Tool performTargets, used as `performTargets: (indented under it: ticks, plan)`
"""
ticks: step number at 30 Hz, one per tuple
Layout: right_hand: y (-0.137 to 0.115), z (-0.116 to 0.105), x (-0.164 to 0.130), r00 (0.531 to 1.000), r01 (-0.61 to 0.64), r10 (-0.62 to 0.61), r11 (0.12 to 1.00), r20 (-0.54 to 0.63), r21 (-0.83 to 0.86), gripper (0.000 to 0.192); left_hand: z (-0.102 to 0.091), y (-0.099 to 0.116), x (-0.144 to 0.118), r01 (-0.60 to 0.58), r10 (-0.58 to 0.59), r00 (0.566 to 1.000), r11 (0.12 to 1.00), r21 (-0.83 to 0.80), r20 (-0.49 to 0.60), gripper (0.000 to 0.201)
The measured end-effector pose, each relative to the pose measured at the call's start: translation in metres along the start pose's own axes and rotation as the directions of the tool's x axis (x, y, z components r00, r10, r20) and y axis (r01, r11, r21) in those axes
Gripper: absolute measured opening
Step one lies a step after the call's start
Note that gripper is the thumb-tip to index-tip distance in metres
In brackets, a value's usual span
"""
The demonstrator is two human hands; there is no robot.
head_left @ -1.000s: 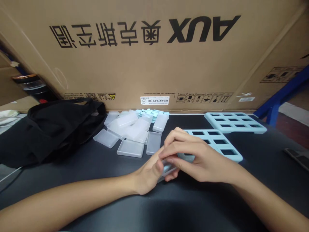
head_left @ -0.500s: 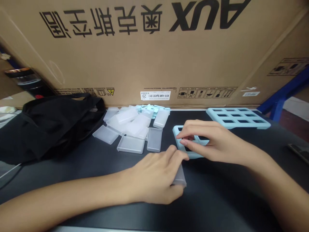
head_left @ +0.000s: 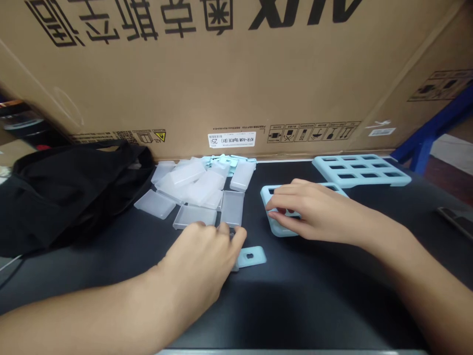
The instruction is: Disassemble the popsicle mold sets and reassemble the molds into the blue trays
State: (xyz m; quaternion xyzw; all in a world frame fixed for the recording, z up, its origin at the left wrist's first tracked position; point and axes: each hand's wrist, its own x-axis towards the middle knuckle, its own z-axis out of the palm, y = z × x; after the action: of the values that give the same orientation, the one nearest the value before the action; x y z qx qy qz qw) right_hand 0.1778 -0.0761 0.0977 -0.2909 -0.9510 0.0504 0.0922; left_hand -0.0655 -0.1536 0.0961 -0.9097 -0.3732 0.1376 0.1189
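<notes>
My left hand (head_left: pixel 203 261) is low in the middle with its fingers curled round a translucent plastic sleeve (head_left: pixel 235 267), mostly hidden under the hand. A small light-blue plate (head_left: pixel 258 255) with a dark hole sticks out to the right of these fingers. Whether it sits inside the sleeve or only touches it, I cannot tell. My right hand (head_left: pixel 306 207) lies over a light-blue frame (head_left: pixel 279 229) with openings, partly covering it. Its thumb and forefinger are bent with a gap between them, and nothing shows in that gap.
Several translucent sleeves (head_left: pixel 199 185) are heaped behind my left hand, with light-blue pieces (head_left: pixel 225 160) behind them. A second light-blue frame (head_left: pixel 362 170) lies at the back right. At the left is a black cloth bag (head_left: pixel 77 192). A large cardboard box (head_left: pixel 177 88) walls off the back.
My left hand has moved left with the sleeve, away from the nearer frame, and the light-blue plate has come into view. My right hand stays over the frame. The view has shifted slightly.
</notes>
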Motion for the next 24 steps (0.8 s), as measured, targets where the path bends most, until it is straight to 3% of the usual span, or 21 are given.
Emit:
performTargets:
  ticks: [6,8,10,12,14,17,21,24]
  plan:
    - [-0.013,0.001,-0.001,0.987,-0.066,0.039,0.984,0.159,0.167,0.015,-0.009,-0.013,0.000,0.018,-0.019,1.000,0.998,-0.057,-0.018,0.026]
    - [-0.021,0.003,-0.003,0.972,-0.087,0.045,0.980,0.229,0.177,0.020,-0.013,-0.015,0.004,-0.012,-0.004,0.996,0.983,-0.184,-0.084,0.026]
    - [-0.028,0.004,-0.004,0.960,-0.081,0.039,0.986,0.277,0.144,0.017,-0.009,-0.008,0.010,-0.091,0.004,0.973,0.925,-0.368,-0.231,0.025]
    - [-0.033,0.005,-0.005,0.953,-0.073,0.035,0.990,0.300,0.118,0.011,0.007,0.008,0.018,-0.265,0.013,0.894,0.820,-0.507,-0.447,0.024]
    - [-0.037,0.006,-0.005,0.951,-0.091,0.055,0.990,0.303,0.107,0.010,0.028,0.027,0.025,-0.517,0.071,0.738,0.699,-0.495,-0.671,0.027]
    - [-0.038,0.006,-0.004,0.948,-0.139,0.106,0.986,0.301,0.091,0.012,0.055,0.047,0.033,-0.715,0.081,0.588,0.517,-0.470,-0.805,0.042]
    - [-0.030,0.004,-0.001,0.964,-0.128,0.075,0.972,0.257,0.199,0.014,0.067,0.048,0.038,-0.681,-0.243,0.579,0.380,-0.626,-0.778,0.066]
    - [-0.017,-0.005,-0.004,0.988,-0.151,0.134,0.908,0.071,0.391,0.012,0.076,0.041,0.044,-0.662,-0.404,0.567,0.296,-0.689,-0.718,0.088]
